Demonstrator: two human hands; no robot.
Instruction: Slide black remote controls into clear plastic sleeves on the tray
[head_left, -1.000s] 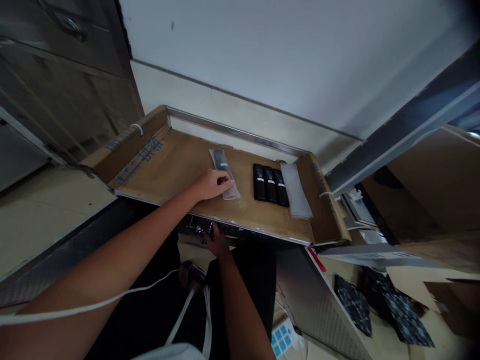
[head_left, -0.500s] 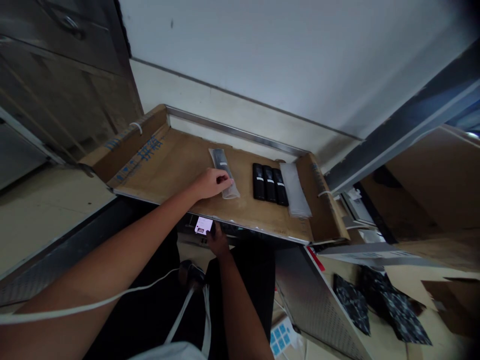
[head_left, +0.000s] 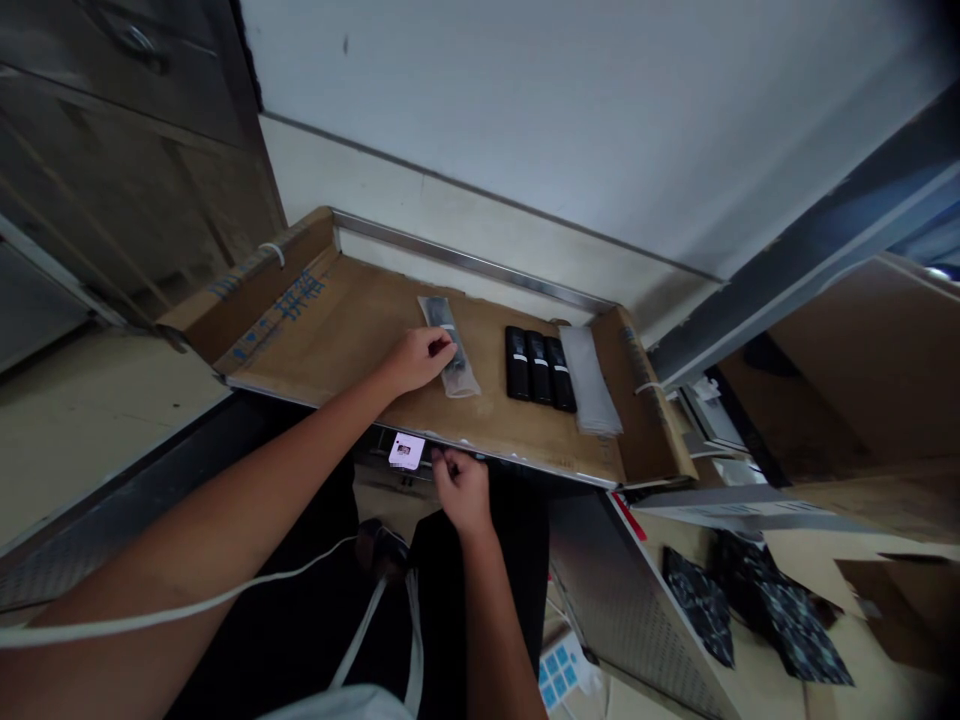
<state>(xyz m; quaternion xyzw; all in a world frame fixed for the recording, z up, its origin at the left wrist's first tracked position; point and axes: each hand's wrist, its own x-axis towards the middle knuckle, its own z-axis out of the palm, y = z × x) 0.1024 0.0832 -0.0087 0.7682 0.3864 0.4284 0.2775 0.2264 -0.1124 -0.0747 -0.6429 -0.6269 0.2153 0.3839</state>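
- Broadly, a tabletop (head_left: 330,345) covered with flattened brown cardboard, pushed against a pale wall, blue print on its left flap.
- Low on the right, dark patterned bags (head_left: 757,610) on loose cardboard, well apart from both hands.
- At the right end of the cardboard, a flat stack of clear sleeves (head_left: 590,378), long axis running away from the body.
- Just left of that stack, three black remotes (head_left: 540,368) side by side and touching, all parallel to it.
- Further left, apart from the three, a bagged remote (head_left: 452,345) in a clear sleeve, long axis also pointing away toward the wall, slightly tilted.
- Left hand (head_left: 415,358) resting on that bagged remote from its left side, fingers (head_left: 442,345) curled down and pressing on the sleeve near its middle; clearly the nearer hand.
- Right hand (head_left: 461,485) below the front edge of the tabletop, fingers loosely bent with tips pinched together; cannot tell if anything is held.
- Just left of the right hand, a small white label (head_left: 406,451) with a dark code, under the table edge.
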